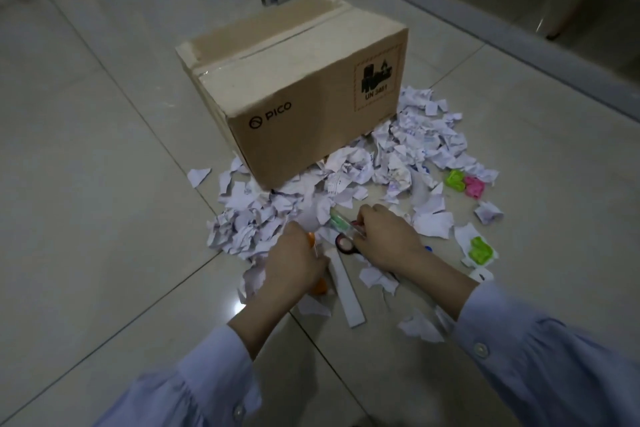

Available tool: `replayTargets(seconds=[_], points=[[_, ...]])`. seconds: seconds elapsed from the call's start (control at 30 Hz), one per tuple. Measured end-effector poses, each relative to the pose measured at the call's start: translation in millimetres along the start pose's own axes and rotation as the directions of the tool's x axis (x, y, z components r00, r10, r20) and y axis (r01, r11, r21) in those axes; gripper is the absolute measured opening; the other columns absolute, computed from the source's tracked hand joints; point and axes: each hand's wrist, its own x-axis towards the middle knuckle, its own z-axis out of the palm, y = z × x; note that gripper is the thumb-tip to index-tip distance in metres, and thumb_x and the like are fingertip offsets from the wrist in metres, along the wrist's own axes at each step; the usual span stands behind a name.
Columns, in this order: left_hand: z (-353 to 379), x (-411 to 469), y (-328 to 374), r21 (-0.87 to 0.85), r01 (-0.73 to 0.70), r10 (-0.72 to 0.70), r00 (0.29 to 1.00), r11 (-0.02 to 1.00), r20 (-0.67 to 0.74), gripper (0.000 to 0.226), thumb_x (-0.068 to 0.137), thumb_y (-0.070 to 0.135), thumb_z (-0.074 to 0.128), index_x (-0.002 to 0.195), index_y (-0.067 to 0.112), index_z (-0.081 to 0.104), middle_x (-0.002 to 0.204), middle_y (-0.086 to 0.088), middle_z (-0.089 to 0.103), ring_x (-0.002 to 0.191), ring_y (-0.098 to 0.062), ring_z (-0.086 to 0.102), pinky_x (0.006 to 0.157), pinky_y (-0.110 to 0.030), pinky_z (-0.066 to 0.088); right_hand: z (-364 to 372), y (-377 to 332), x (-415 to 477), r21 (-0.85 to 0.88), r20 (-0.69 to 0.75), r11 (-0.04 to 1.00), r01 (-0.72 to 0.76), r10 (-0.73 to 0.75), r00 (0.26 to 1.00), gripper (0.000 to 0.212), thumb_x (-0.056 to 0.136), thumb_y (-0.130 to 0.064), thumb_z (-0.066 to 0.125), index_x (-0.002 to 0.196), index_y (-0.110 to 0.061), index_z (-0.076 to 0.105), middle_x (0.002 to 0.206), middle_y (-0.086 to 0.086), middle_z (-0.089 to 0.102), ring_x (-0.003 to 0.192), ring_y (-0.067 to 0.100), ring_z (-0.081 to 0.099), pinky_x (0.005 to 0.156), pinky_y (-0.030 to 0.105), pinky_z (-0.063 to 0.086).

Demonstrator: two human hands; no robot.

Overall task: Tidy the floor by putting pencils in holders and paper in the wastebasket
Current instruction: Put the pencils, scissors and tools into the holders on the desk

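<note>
Down low over the tiled floor [104, 184], the person's two hands work side by side but apart, neither touching the other. The left hand [294, 263] is seen from the back, its fingers curled down round an orange thing [319, 286] that peeps out both at the fingertips and under the palm; what that thing is cannot be told. The right hand [389, 241] has its fingers bent and pinched on the near end of a green pen [337, 221], which lies slanting away toward the left among the litter. Just under those fingers lies the round black and red handle of a pair of scissors [344, 244], the rest of it hidden by the hand. Between the two wrists a long white strip [348, 295] lies flat on the tiles, pointing toward the person. Both arms wear pale blue sleeves [536, 357] with buttoned cuffs. All round the hands spread torn and crumpled paper scraps [249, 225], white with bits of writing, heaped thickest to the left of the left hand and far off to the right. Beyond them stands a closed cardboard box [294, 87], taped along its top, its near corner resting on the paper. To the right, near the edge of the litter, sit a small green plastic piece [455, 180] touching a pink one [474, 186], and nearer the person another green one [480, 250] on a scrap. Behind the box runs a grey metal frame [450, 0].
</note>
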Motion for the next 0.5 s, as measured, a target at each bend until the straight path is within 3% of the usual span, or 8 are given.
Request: replayTargets(seconds=[0.13, 0.23, 0.33, 0.5], points=[[3, -1, 0, -0.003, 0.016, -0.016, 1.000, 1.000, -0.002, 0.037, 0.077, 0.026, 0.071, 0.096, 0.008, 0.046, 0.089, -0.007, 0.056, 0.085, -0.026, 0.059, 0.053, -0.025, 0.034, 6, -4, 0, -0.021, -0.011, 1.000, 0.021, -0.021, 1.000, 0.037, 0.088, -0.039, 0.057, 0.110, -0.011, 0.045, 0.106, 0.010, 0.048, 0.092, 0.031, 0.055, 0.070, 0.037, 0.048], [-1, 2, -1, 0.031, 0.018, -0.019, 0.999, 0.999, 0.033, 0.034, 0.075, 0.026, 0.074, 0.088, 0.011, 0.046, 0.081, -0.003, 0.048, 0.074, -0.018, 0.048, 0.046, -0.020, 0.028, 10, -6, 0, -0.047, 0.015, 0.998, 0.041, -0.040, 0.999, 0.036, 0.088, -0.029, 0.060, 0.114, -0.009, 0.043, 0.115, 0.015, 0.046, 0.094, 0.034, 0.054, 0.068, 0.036, 0.044], [-7, 2, -1, 0.045, 0.017, -0.020, 0.997, 0.999, 0.077, 0.033, 0.073, 0.027, 0.076, 0.085, 0.010, 0.050, 0.083, -0.005, 0.053, 0.077, -0.019, 0.050, 0.060, -0.028, 0.042, 9, -6, 3, -0.005, 0.030, 0.999, 0.042, -0.042, 0.999, 0.031, 0.088, -0.018, 0.059, 0.112, -0.006, 0.044, 0.116, 0.018, 0.046, 0.096, 0.036, 0.053, 0.068, 0.033, 0.036], [-18, -3, -4, -0.108, 0.072, -0.056, 0.987, 0.992, 0.148, 0.038, 0.081, 0.040, 0.068, 0.097, 0.009, 0.053, 0.090, -0.010, 0.061, 0.086, -0.024, 0.060, 0.076, -0.040, 0.053, -1, -7, 4, 0.048, 0.069, 0.999, 0.022, -0.025, 0.997, 0.041, 0.085, -0.042, 0.065, 0.096, -0.011, 0.041, 0.099, 0.012, 0.046, 0.089, 0.028, 0.048, 0.064, 0.031, 0.033]])
